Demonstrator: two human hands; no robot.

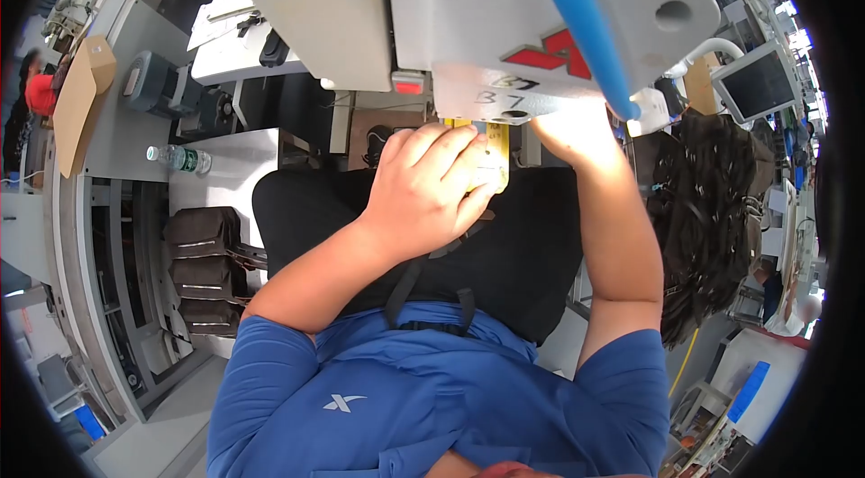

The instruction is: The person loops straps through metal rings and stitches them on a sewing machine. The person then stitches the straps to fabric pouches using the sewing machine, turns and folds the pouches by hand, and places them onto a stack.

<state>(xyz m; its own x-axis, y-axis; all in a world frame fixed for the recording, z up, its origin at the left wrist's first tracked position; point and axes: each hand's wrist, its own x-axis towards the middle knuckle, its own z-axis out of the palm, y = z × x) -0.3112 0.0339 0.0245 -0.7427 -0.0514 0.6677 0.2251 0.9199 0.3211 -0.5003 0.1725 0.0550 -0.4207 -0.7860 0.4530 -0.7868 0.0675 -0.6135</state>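
Observation:
In front of my lap, my left hand (pixel 431 182) lies over the left side of a yellow plate (pixel 492 154), its fingers bent around the edge and its thumb on the surface. The plate's far end is hidden under the white machine head (pixel 468 18). My right hand (pixel 575 131) reaches beneath the machine's right side, where bright light washes it out. Its fingers are hidden by the machine, so what it touches cannot be made out. A blue tube (pixel 577 14) runs down the machine's front.
Black bags (pixel 205 278) are stacked at the left, below a plastic bottle (pixel 180 159) lying on a grey surface. A large heap of dark pieces (pixel 698 208) hangs at the right, near a monitor (pixel 755 84). Cardboard (pixel 87 104) stands at the far left.

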